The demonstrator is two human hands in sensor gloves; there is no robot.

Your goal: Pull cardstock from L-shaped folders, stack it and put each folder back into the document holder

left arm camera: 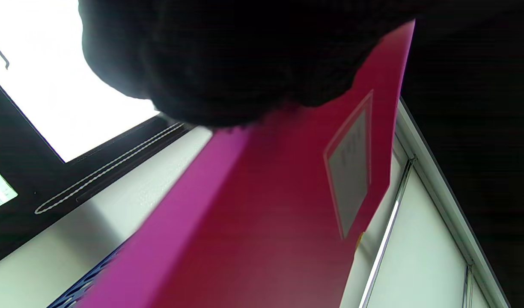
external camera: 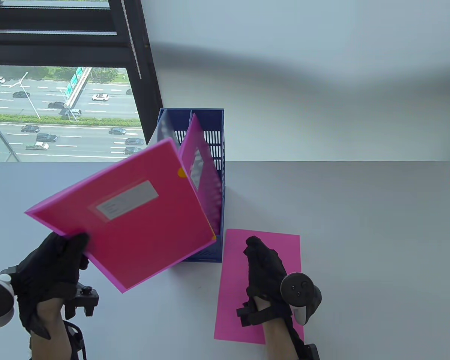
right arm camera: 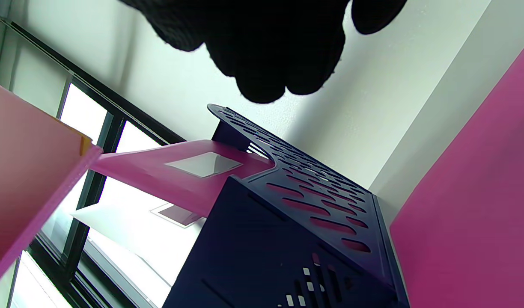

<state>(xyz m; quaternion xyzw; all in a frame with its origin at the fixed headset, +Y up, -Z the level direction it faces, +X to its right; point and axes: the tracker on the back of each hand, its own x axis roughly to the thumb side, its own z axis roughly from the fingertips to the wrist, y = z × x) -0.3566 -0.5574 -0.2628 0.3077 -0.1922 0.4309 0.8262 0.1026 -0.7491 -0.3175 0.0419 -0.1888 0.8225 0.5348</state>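
My left hand [external camera: 62,255] grips the lower left corner of a pink L-shaped folder [external camera: 131,217] with a white label, holding it tilted in the air left of the blue document holder [external camera: 215,150]. An orange tab shows at the folder's right edge. Up close in the left wrist view, the folder [left arm camera: 262,222] fills the frame below the dark glove. A second pink folder [external camera: 197,157] and a clear one stand in the holder. My right hand [external camera: 264,262] rests flat on a pink cardstock sheet [external camera: 281,247] lying on the table right of the holder. In the right wrist view the holder [right arm camera: 287,231] and cardstock [right arm camera: 480,214] appear.
The white table [external camera: 360,225] stretches to the right of the cardstock. A window with a dark frame [external camera: 142,75] sits behind the holder at the left, and a white wall rises behind the table.
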